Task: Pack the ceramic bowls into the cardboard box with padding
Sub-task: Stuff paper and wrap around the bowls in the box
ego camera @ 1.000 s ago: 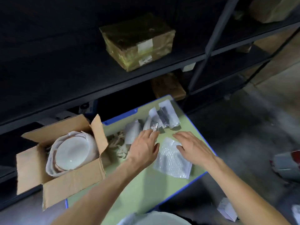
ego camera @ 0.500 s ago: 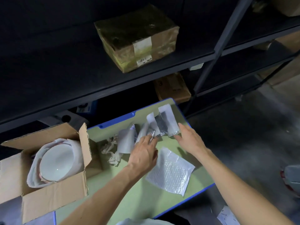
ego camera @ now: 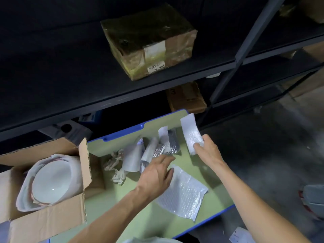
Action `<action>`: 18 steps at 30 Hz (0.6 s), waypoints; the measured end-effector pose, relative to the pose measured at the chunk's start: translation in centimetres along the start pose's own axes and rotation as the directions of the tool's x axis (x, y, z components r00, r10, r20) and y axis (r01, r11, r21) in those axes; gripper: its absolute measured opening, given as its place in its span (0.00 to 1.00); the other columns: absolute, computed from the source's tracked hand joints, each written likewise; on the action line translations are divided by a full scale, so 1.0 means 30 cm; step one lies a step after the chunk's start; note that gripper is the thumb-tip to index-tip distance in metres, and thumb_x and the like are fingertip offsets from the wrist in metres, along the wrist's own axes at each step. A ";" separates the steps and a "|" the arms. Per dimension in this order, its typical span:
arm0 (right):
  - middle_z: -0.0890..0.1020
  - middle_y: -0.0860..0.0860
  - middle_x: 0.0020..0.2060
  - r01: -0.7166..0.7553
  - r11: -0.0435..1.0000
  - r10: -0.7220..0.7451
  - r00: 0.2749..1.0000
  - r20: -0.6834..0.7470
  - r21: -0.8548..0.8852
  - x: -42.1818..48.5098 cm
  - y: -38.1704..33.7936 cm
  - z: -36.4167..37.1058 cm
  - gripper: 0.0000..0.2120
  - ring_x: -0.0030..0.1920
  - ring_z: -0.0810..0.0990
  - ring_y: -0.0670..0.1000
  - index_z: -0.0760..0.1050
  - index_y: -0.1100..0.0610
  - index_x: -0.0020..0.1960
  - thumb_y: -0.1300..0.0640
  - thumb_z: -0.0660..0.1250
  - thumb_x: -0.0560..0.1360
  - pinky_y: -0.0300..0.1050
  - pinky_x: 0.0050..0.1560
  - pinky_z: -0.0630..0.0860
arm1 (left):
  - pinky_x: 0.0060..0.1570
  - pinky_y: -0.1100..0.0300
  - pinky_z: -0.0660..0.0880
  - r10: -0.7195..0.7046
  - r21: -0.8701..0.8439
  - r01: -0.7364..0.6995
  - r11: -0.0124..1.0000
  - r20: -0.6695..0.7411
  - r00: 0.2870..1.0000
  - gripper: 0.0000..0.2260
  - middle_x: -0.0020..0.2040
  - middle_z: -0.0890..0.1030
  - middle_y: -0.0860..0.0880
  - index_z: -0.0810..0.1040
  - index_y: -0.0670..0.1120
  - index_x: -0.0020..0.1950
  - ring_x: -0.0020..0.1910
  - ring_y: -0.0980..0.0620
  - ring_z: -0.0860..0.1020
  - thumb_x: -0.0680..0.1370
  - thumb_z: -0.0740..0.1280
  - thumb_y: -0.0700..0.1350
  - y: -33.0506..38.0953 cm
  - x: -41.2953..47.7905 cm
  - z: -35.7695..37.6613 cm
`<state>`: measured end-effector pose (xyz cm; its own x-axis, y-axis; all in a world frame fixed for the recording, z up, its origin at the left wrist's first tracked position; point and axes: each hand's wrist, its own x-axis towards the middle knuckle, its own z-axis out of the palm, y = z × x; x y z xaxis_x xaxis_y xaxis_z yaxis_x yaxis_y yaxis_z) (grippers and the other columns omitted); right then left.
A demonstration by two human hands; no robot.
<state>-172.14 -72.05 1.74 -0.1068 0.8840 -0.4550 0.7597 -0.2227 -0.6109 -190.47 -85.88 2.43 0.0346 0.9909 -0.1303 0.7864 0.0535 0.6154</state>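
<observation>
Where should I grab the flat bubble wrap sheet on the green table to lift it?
Pinch the right corner of the bubble wrap sheet, coming low from the right. It lies flat on the green table, so only an edge offers grip; that corner looks slightly raised and free, while the left hand covers the far-left corner.

The right hand (ego camera: 208, 151) pinches a white padding strip (ego camera: 191, 132) above the table (ego camera: 108, 144). The left hand (ego camera: 157, 174) rests on the bubble wrap sheet (ego camera: 184, 193). Left of the table, a bowl (ego camera: 52, 183) sits in the cardboard box (ego camera: 47, 223).

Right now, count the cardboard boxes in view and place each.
3: the open box with a bowl at the table's left end, a taped box on the upper shelf, a third box below that shelf. Brown shapes far right may be more.
</observation>
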 end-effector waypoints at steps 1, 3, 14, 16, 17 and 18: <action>0.73 0.50 0.37 0.036 0.999 -0.036 0.999 -0.017 0.004 -0.035 -0.009 -0.022 0.08 0.35 0.70 0.52 0.62 0.51 0.43 0.52 0.62 0.72 0.47 0.32 0.63 | 0.64 0.63 0.67 -0.013 -0.050 0.013 0.999 -0.013 1.000 0.18 0.67 0.74 0.53 0.70 0.50 0.72 0.66 0.53 0.72 0.82 0.60 0.49 0.018 0.021 -0.016; 0.74 0.47 0.39 0.158 0.987 -0.157 0.985 -0.068 -0.001 -0.110 -0.037 -0.045 0.08 0.37 0.71 0.51 0.64 0.50 0.47 0.54 0.63 0.73 0.45 0.34 0.64 | 0.63 0.64 0.67 -0.077 -0.193 0.067 0.979 -0.046 0.996 0.18 0.66 0.75 0.54 0.70 0.51 0.73 0.63 0.53 0.75 0.83 0.60 0.52 0.065 0.067 -0.057; 0.74 0.39 0.56 0.633 0.768 -0.632 0.773 0.050 -0.098 -0.397 -0.206 0.067 0.16 0.55 0.76 0.45 0.64 0.46 0.60 0.51 0.66 0.75 0.43 0.46 0.74 | 0.42 0.62 0.79 -0.413 -0.653 0.238 0.719 -0.127 0.902 0.13 0.46 0.81 0.56 0.69 0.55 0.63 0.43 0.59 0.80 0.79 0.64 0.52 0.113 0.044 -0.231; 0.75 0.37 0.59 0.638 0.770 -0.637 0.768 0.073 0.000 -0.419 -0.234 0.083 0.20 0.57 0.76 0.42 0.62 0.44 0.64 0.44 0.66 0.76 0.41 0.51 0.75 | 0.48 0.52 0.80 -0.424 -0.656 0.238 0.716 -0.138 0.895 0.10 0.48 0.81 0.52 0.72 0.53 0.60 0.47 0.54 0.81 0.79 0.64 0.51 0.093 0.003 -0.251; 0.75 0.37 0.60 0.638 0.768 -0.641 0.763 0.082 0.057 -0.427 -0.250 0.091 0.23 0.59 0.76 0.41 0.61 0.43 0.66 0.41 0.66 0.76 0.40 0.54 0.75 | 0.48 0.52 0.79 -0.418 -0.659 0.223 0.719 -0.154 0.895 0.08 0.48 0.81 0.52 0.73 0.53 0.57 0.47 0.54 0.81 0.79 0.64 0.50 0.084 -0.018 -0.262; 0.75 0.37 0.61 0.633 0.767 -0.641 0.762 0.092 0.106 -0.432 -0.266 0.099 0.23 0.60 0.76 0.40 0.61 0.43 0.68 0.39 0.65 0.77 0.39 0.56 0.74 | 0.48 0.55 0.78 -0.421 -0.672 0.212 0.710 -0.163 0.892 0.06 0.48 0.82 0.52 0.74 0.53 0.55 0.47 0.55 0.81 0.79 0.63 0.49 0.075 -0.039 -0.273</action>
<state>-178.72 -82.96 10.59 -0.6276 0.7784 -0.0141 0.4468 0.3452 -0.8254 -193.79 -85.91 10.32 -0.4005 0.8820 -0.2483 0.1508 0.3307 0.9316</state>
